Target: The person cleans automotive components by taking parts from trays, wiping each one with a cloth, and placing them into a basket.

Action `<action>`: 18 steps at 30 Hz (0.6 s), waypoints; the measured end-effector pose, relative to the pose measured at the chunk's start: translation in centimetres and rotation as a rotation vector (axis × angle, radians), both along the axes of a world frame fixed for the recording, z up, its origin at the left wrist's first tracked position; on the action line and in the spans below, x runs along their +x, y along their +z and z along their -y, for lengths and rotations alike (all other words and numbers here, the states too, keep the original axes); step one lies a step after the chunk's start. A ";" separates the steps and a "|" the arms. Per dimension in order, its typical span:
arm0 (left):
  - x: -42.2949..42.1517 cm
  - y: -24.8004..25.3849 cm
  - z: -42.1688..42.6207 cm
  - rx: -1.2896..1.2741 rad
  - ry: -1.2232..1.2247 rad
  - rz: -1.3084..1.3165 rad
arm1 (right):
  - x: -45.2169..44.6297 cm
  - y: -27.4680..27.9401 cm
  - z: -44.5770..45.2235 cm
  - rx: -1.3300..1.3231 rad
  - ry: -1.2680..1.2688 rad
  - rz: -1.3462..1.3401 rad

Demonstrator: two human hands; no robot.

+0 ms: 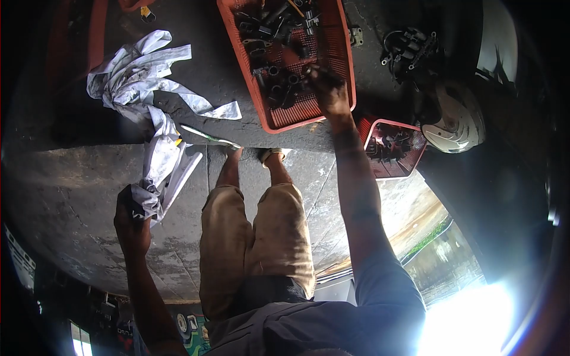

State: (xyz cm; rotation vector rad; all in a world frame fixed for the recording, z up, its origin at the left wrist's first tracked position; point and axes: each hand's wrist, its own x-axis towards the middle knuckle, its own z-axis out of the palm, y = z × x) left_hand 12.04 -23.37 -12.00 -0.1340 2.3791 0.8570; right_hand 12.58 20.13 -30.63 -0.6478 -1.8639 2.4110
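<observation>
My left hand (129, 218) is closed around the lower end of a long, stained white cloth (159, 157). The cloth stretches up from the fist to a crumpled heap on the dark floor. Over the right side of a red plastic basket (266, 116) is my right hand (330, 92), its fingers pointing in among dark metal parts (279, 83). Shadow blurs those fingers against the parts, so whether they grip anything is unclear.
A smaller red basket (369, 148) with dark parts stands beside a white helmet (456, 121) on the right. Farther up lies a dark mechanical assembly (409, 48). My feet (273, 155) are at the edge between the grey slab (89, 178) and the darker floor.
</observation>
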 end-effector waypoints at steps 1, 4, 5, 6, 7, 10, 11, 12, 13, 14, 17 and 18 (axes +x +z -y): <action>0.0 -0.1 0.0 0.007 0.010 0.004 | -0.1 0.7 0.5 -0.320 -0.108 0.201; 0.2 -0.3 -0.2 0.006 0.026 0.015 | -0.9 4.3 2.5 -0.504 -0.121 0.129; 0.2 -0.4 -0.3 -0.005 0.035 0.021 | -1.2 5.4 3.1 -0.591 -0.144 0.107; 0.3 -0.6 -0.3 -0.003 0.033 0.017 | -1.5 5.5 3.4 -0.654 -0.097 0.062; 0.4 -0.7 -0.3 0.027 0.039 0.022 | -1.6 5.8 3.7 -0.652 -0.099 0.058; 0.5 -0.5 -0.7 0.030 0.028 0.027 | -2.2 6.5 5.0 -0.820 -0.062 -0.050; 0.5 -0.4 -0.9 0.002 0.012 0.034 | -2.6 6.7 5.3 -0.818 -0.060 -0.055; 0.6 -0.5 -0.9 0.031 0.019 0.026 | -3.0 7.1 5.6 -0.853 -0.037 -0.059; 0.7 -0.6 -0.8 0.033 0.019 0.023 | -3.3 7.3 6.0 -0.887 -0.012 -0.063; 0.8 -0.7 -0.6 0.024 0.002 0.021 | -3.5 7.2 6.4 -0.889 0.003 -0.091; 1.5 -2.1 0.9 -0.015 0.109 0.111 | -4.0 8.2 7.0 -0.671 -0.054 0.033; 1.8 -2.6 1.5 -0.041 0.229 0.208 | -4.4 8.3 6.7 -0.300 0.000 0.167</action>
